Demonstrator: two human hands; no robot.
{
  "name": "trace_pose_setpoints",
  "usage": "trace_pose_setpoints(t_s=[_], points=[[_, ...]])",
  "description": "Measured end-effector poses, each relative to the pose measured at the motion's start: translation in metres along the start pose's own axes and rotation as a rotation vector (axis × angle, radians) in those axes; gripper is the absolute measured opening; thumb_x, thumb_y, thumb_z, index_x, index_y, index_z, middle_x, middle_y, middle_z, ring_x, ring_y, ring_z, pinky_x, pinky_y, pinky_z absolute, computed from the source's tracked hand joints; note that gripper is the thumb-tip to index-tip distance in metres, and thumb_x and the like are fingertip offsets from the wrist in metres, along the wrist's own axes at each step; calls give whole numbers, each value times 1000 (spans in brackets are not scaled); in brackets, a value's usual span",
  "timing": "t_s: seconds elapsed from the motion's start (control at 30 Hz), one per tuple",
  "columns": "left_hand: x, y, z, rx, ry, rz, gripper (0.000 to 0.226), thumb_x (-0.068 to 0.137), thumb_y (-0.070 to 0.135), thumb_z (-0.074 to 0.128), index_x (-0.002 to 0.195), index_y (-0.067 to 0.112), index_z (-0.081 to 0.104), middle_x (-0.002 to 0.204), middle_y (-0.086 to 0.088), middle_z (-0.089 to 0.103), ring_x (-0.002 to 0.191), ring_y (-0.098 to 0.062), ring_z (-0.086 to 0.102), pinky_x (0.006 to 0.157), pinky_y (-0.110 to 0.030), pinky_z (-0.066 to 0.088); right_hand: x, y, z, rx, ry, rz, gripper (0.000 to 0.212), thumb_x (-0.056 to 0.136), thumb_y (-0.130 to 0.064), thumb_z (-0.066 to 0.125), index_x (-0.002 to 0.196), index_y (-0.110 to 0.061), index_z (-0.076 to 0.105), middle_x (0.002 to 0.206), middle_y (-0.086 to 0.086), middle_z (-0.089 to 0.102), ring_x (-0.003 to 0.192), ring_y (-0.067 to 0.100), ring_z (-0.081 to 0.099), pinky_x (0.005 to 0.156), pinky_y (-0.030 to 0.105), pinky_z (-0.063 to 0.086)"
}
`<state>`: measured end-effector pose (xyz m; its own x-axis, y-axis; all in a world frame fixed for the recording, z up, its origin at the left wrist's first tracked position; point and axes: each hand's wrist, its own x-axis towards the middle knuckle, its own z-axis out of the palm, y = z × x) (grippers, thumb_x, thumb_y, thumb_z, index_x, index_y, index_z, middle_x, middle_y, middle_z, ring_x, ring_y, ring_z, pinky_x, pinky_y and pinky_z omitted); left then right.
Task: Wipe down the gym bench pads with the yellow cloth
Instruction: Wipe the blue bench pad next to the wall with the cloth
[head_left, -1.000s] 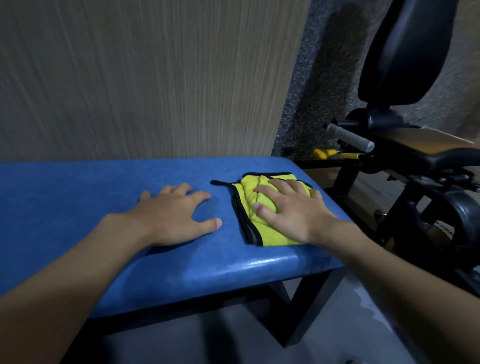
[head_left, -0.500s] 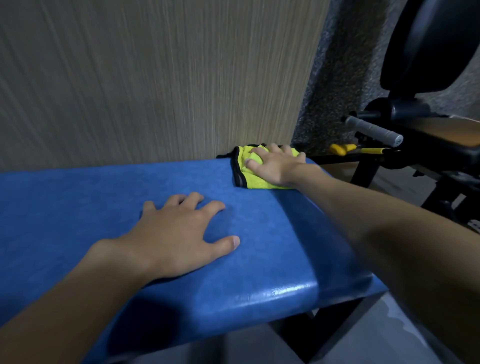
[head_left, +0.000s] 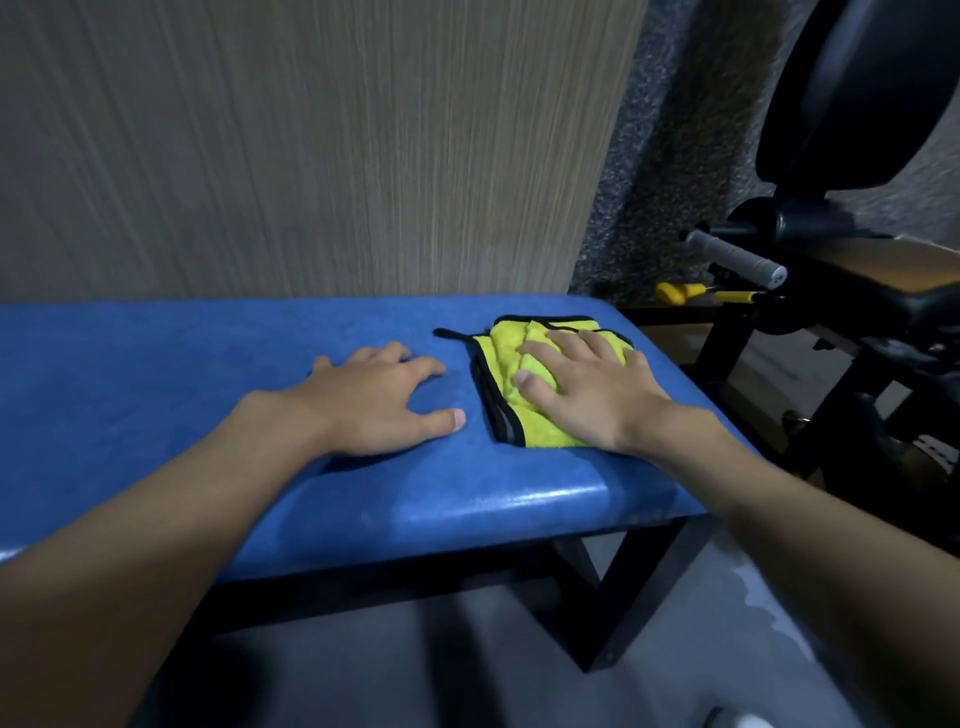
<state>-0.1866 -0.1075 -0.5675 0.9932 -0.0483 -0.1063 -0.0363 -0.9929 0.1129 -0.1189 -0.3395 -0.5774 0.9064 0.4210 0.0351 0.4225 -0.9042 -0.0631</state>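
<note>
Wiping is the step in hand, judging by the layout. Under the right hand lies the cloth, folded, pinned flat to the pad by spread fingers and palm; nothing is pinched or gripped. Just left of it the left hand rests open, palm down on bare pad, apparently as a brace.

To do this well, I would press evenly through the whole palm so the cloth does not bunch, and run overlapping passes from the wall side toward the near rounded edge. The dark hem beside the thumb could roll under; keeping the fingers wide should help. Beyond the right hand, the black pad probably waits its turn.
</note>
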Motion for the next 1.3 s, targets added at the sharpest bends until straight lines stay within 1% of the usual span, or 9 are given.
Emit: trace_pose_setpoints(t_s=[0.13,0.23,0.33,0.6,0.77,0.87,0.93,1.0,1.3], points=[[-5,-2,-4,-41,19,4,69,89,75,38,149,42,32,155,9,33,144,-21,32,112,-58,27,-55,-5,-2,-3,-8,-18,65,89,-72,5,149,-51,17,165,-10,8,152,21,-1,116,60,7],[-8,-8,-5,-39,25,-8,75,85,80,34,149,41,31,155,9,34,143,-21,32,111,-58,28,-82,-8,1,-18,10,-31,77,77,-80,-4,147,-54,12,165,-12,6,152,19,-3,117,59,8],[-10,-15,-3,-13,7,-27,77,85,82,32,151,43,29,157,10,30,145,-19,29,113,-58,26,-83,-9,0,-37,4,-25,81,72,-83,-3,148,-55,6,165,-10,8,152,21,-1,117,60,11],[-9,-17,-5,25,-5,-16,69,87,79,31,149,47,28,152,13,32,141,-21,30,113,-55,26,-22,-7,-3,-21,-32,-2,67,87,-76,13,149,-53,16,164,-10,12,151,23,6,115,62,13],[-7,-19,-3,75,-15,9,72,85,82,27,149,49,25,151,14,31,137,-20,31,110,-52,29,54,-4,2,-16,-33,41,69,84,-80,15,148,-54,16,165,-8,12,150,26,8,113,65,13],[-7,-21,-1,98,-18,17,86,73,90,13,148,49,22,150,14,30,137,-20,30,108,-53,30,96,-6,2,-15,-41,72,73,82,-84,11,148,-53,17,165,-7,13,149,29,11,110,65,15],[-6,-21,0,120,3,22,96,61,89,0,146,50,20,148,16,31,136,-18,30,107,-52,30,118,-7,-1,-14,-40,106,72,83,-83,13,148,-52,20,163,-6,16,148,30,13,109,65,15],[-7,-22,2,134,22,27,98,58,88,-5,146,51,18,147,16,30,136,-17,30,107,-51,31,136,-10,-2,-3,-47,133,70,85,-80,16,148,-50,22,163,-6,18,148,31,13,108,65,15],[-10,-21,0,95,7,17,99,58,89,-2,147,50,20,148,18,30,137,-16,30,108,-50,29,130,-11,0,-5,-31,135,71,88,-78,15,150,-46,21,164,-5,16,149,30,12,110,64,14]])
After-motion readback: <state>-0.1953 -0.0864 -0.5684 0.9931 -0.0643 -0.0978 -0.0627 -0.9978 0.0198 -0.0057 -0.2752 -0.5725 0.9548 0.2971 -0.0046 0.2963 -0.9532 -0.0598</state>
